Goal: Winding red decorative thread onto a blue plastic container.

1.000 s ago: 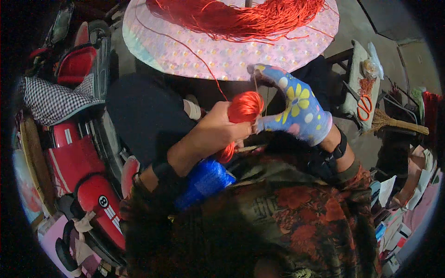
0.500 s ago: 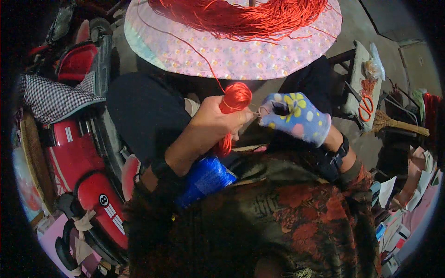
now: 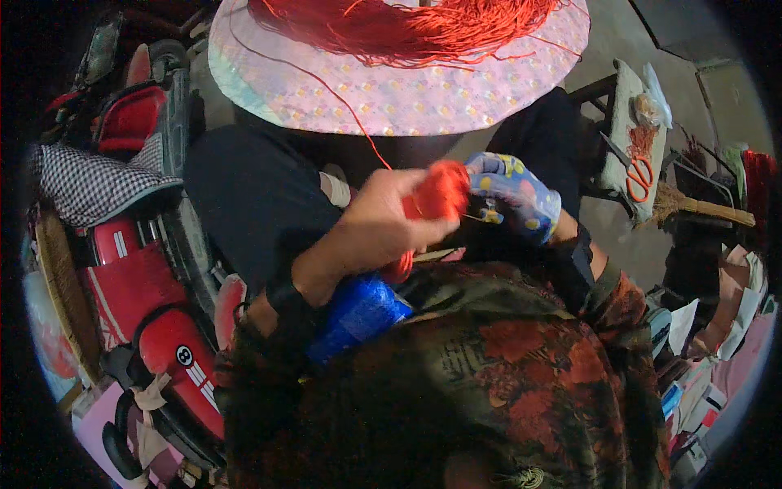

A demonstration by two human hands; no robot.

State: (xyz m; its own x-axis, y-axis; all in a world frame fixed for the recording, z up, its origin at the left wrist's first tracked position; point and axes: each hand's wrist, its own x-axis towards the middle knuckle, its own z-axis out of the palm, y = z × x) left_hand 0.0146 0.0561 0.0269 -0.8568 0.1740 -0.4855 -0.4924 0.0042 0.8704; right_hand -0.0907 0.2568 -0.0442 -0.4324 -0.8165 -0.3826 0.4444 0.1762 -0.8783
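My left hand (image 3: 389, 213), bare, is closed around a bundle of red cord (image 3: 441, 191); the bundle's blurred top sticks out past my fingers and its lower end shows beneath my palm. My right hand (image 3: 513, 198) wears a blue glove with flowers and dots. Its fingers are curled close against the bundle's right side, smeared by motion, so what they pinch cannot be made out. From the bundle a single red cord (image 3: 354, 116) runs up to a round, pink flowered disc (image 3: 383, 102). On the disc lies a large coil of red cord (image 3: 407, 37).
A blue plastic package (image 3: 358, 314) rests on my lap. At right, orange-handled scissors (image 3: 639, 178) lie on a padded stool (image 3: 619, 122), with a straw broom (image 3: 700, 212) beside it. A red scooter (image 3: 175, 350) stands at left.
The cord bundle in my left hand has tipped and shifted right toward my gloved hand. My right hand has turned, its fingers now against the bundle's side. The view has shifted slightly.
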